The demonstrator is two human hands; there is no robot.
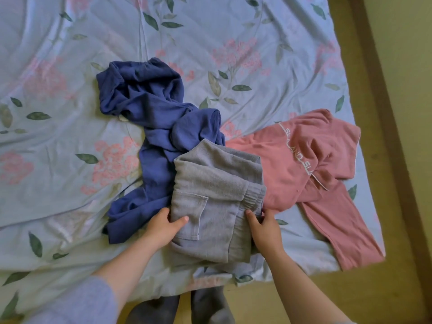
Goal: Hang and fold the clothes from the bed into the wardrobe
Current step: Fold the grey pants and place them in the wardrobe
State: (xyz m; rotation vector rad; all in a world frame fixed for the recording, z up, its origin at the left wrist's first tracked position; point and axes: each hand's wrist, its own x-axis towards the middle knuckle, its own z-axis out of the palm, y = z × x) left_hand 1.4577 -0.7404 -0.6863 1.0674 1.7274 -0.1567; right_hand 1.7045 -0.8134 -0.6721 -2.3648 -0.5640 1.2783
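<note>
We held the folded grey elastic-waisted bottoms (217, 202) at the near edge of the bed (70, 66), left hand (163, 226) and right hand (266, 228) each gripping one side; lifting unevenly could spill the folds, or drag the touching blue garment (152, 101) along.

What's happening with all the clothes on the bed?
A person is sorting laundry. Both hands hold a folded grey garment at the near edge of the bed: the left hand grips its left side, the right hand pinches its right side. A crumpled blue garment lies beside it on the left, and a pink garment lies to the right, neither folded yet.
</note>
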